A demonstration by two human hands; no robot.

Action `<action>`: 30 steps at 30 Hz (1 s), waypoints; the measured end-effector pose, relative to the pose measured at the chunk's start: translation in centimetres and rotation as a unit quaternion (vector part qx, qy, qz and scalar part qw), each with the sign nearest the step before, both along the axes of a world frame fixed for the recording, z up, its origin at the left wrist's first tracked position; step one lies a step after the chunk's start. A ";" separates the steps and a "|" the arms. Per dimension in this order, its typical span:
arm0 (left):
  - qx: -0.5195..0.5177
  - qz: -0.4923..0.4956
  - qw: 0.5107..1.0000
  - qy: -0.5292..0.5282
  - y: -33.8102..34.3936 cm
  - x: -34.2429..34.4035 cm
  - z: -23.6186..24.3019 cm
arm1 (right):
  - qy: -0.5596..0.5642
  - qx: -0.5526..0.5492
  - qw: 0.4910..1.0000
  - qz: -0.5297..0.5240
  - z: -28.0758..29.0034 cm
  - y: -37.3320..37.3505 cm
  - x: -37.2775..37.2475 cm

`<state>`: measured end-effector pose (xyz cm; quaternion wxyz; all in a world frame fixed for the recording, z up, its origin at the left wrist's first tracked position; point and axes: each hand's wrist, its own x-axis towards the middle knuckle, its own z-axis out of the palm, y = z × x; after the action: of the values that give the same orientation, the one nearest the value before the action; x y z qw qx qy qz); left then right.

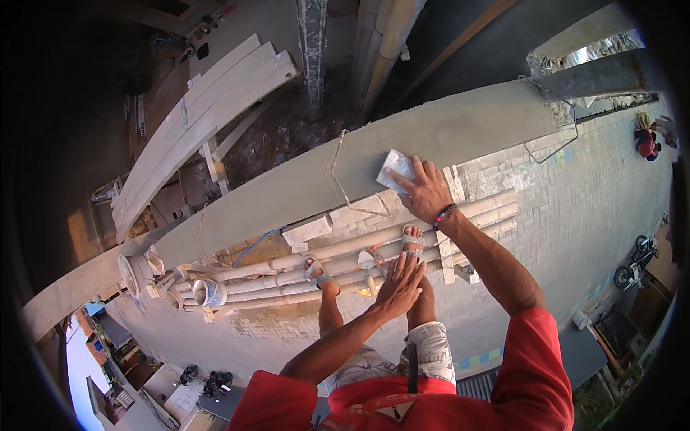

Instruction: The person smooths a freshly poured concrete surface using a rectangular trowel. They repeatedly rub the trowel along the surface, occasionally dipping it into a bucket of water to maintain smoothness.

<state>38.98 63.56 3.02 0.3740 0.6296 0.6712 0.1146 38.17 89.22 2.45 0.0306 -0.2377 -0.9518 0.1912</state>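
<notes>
My right hand (426, 192), with a beaded bracelet at the wrist, presses a small whitish rectangular block (395, 171) onto the smooth grey plastered beam (460, 123). Its fingers spread over the block's right side; whether it is foam or something harder I cannot tell. Lower down, my left hand (399, 289) hangs in front of my leg, fingers stretched out and holding nothing. Under my sandalled feet, several bamboo poles (338, 251) lie side by side along the beam. A flat tool with orange on it (371, 257) rests on the poles between my feet.
A dirty bucket (210, 292) stands at the poles' left end. Bent metal rods (333, 172) hook over the beam. Pale blocks (307, 231) lie beside it. Long boards (208, 122) rise at the upper left. Far below are paving (546, 215) and a motorcycle (636, 262).
</notes>
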 end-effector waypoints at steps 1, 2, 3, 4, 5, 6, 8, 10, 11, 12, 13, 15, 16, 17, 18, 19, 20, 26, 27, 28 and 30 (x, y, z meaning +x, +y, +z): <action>-0.020 0.032 0.999 0.011 -2.8 -1.7 0.7 | -0.001 -0.002 1.000 0.015 0.3 0.5 1.1; -0.052 0.070 0.995 0.037 -5.9 -3.4 1.1 | -0.006 0.020 0.998 -0.055 0.0 1.8 2.0; -0.103 0.099 0.987 0.069 -7.5 -5.1 2.2 | -0.013 0.042 0.991 -0.128 -0.4 3.4 2.7; -0.153 0.122 0.976 0.101 -8.9 -6.9 3.1 | -0.017 0.044 0.975 -0.216 -0.6 5.3 2.8; -0.141 0.210 0.963 0.090 -11.5 -7.3 1.5 | -0.016 0.044 0.953 -0.298 -0.6 6.8 1.8; -0.113 0.241 0.961 0.073 -11.4 -8.1 1.1 | 0.003 0.071 0.948 -0.312 -1.2 7.2 0.4; -0.045 0.290 0.955 0.044 -8.8 -9.4 0.6 | 0.027 0.074 0.949 -0.305 -1.3 5.5 -3.9; 0.035 0.319 0.947 0.032 -4.4 -10.8 1.8 | 0.043 0.034 0.980 -0.191 -0.8 1.4 -6.2; 0.050 0.334 0.941 0.024 -3.4 -11.5 2.5 | 0.018 0.025 0.993 -0.118 -1.0 -0.6 -6.1; 0.063 0.352 0.934 0.015 -2.8 -11.9 3.2 | 0.002 0.010 0.998 -0.068 -0.5 -1.8 -5.2; 0.081 0.366 0.927 0.004 -2.5 -12.2 3.9 | -0.016 0.002 1.000 -0.021 -0.2 -1.7 -3.7; 0.064 0.376 0.924 -0.007 -2.6 -12.8 5.0 | -0.026 0.035 0.998 -0.034 -0.5 0.5 -1.0; 0.062 0.379 0.923 -0.008 -2.8 -12.9 5.4 | -0.017 0.046 0.994 -0.101 -0.8 2.1 -0.8; 0.060 0.378 0.924 -0.013 -2.8 -12.8 5.6 | 0.012 0.080 0.982 -0.171 -0.7 3.3 -1.6; 0.069 0.385 0.920 -0.027 -2.4 -12.8 5.4 | 0.016 0.081 0.974 -0.212 -1.2 4.2 -3.3; 0.077 0.390 0.916 -0.042 -1.6 -12.5 5.1 | 0.020 0.082 0.963 -0.254 -1.0 4.0 -5.3; 0.083 0.398 0.912 -0.056 -0.9 -12.1 4.8 | 0.034 0.081 0.965 -0.245 -0.9 2.6 -6.9; 0.101 0.422 0.895 -0.098 0.5 -11.6 5.6 | 0.012 0.037 0.998 -0.054 -0.6 -1.3 -3.4; 0.095 0.422 0.896 -0.103 0.5 -11.9 6.2 | 0.010 0.054 0.996 -0.071 -0.8 -0.2 -2.4; 0.099 0.428 0.891 -0.115 0.8 -12.1 6.4 | 0.015 0.079 0.986 -0.144 -1.2 1.8 -2.4; 0.105 0.431 0.884 -0.145 2.3 -12.1 6.6 | 0.044 0.083 0.961 -0.260 -1.0 4.0 -5.0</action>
<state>26.89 65.85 9.63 0.3126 0.2899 0.7987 0.4246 33.14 93.26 1.45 0.1405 -0.4649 -0.8676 0.1069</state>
